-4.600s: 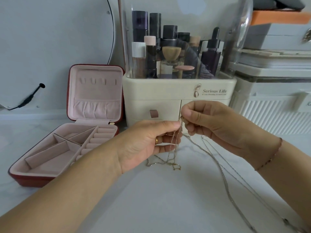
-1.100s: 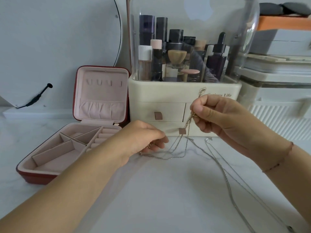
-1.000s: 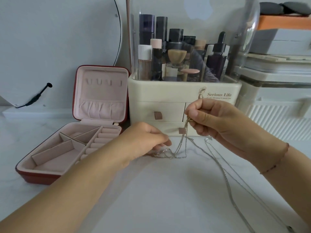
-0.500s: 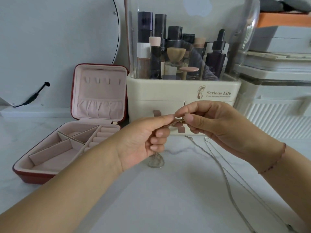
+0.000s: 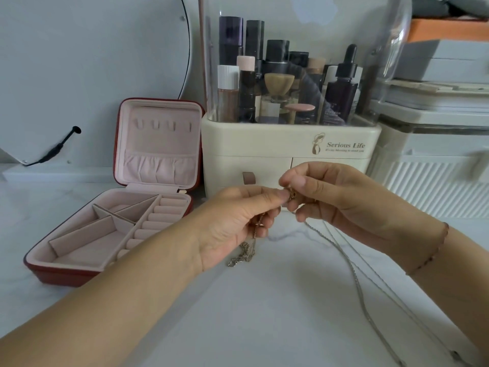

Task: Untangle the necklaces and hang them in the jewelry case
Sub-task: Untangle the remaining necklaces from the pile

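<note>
Just behind the pinched gold necklace (image 5: 244, 254) stands a cosmetics organizer (image 5: 264, 145).

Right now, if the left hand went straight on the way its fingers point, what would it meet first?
Most likely the right hand: the left hand points toward it, and both pinch the gold necklace between their fingertips. The cream organizer stands behind them, though depth is unclear.

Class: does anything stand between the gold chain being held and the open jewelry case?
Nothing visible does: only bare countertop lies between the gold chain, pinched by left hand and right hand, and the jewelry case.
</note>
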Demonstrator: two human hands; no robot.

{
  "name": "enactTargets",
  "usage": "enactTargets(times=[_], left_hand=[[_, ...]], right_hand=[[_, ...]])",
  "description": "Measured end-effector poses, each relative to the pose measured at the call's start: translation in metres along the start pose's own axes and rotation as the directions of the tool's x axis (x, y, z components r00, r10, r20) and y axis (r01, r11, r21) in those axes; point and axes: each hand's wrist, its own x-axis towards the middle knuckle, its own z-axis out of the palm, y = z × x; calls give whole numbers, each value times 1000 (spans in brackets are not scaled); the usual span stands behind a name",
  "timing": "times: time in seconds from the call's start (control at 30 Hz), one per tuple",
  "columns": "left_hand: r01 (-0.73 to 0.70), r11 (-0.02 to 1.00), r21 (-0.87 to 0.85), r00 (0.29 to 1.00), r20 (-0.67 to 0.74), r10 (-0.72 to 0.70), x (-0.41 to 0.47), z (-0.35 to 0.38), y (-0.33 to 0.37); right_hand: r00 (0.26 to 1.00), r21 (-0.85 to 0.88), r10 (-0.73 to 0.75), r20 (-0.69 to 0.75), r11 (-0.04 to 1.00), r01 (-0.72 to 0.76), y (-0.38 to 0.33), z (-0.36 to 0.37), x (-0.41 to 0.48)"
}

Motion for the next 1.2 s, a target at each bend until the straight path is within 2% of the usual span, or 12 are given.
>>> enactTargets(times=[0.1, 0.3, 0.5, 0.77, 0.87, 1.03, 1.2], left_hand=[[-17, 999, 46, 1000, -18, 18, 2, 0, -3], [-11, 1000, 27, 998, -68, 13, 3, -2, -4], [6, 1000, 20, 999, -52, -5, 4, -3, -3], [-16, 1000, -1, 998, -58, 15, 3, -3, -4], [-7, 999, -43, 999, -39, 5, 4, -1, -4], [6, 993, -116, 1000, 27, -3, 5, -1, -1], [-25, 999, -40, 996, 88, 28, 5, 2, -1]], right_hand=[[999, 13, 26, -23, 1000, -25, 1, 0, 1], [999, 64, 44, -5, 997, -43, 0, -3, 1], [999, 43, 43, -14, 998, -42, 1, -5, 2], [993, 31, 122, 0, 992, -122, 3, -4, 2], [995, 0, 90, -40, 996, -90, 2, -7, 2], [998, 95, 21, -54, 995, -15, 3, -6, 3], [994, 0, -56, -93, 998, 56, 3, -3, 2]])
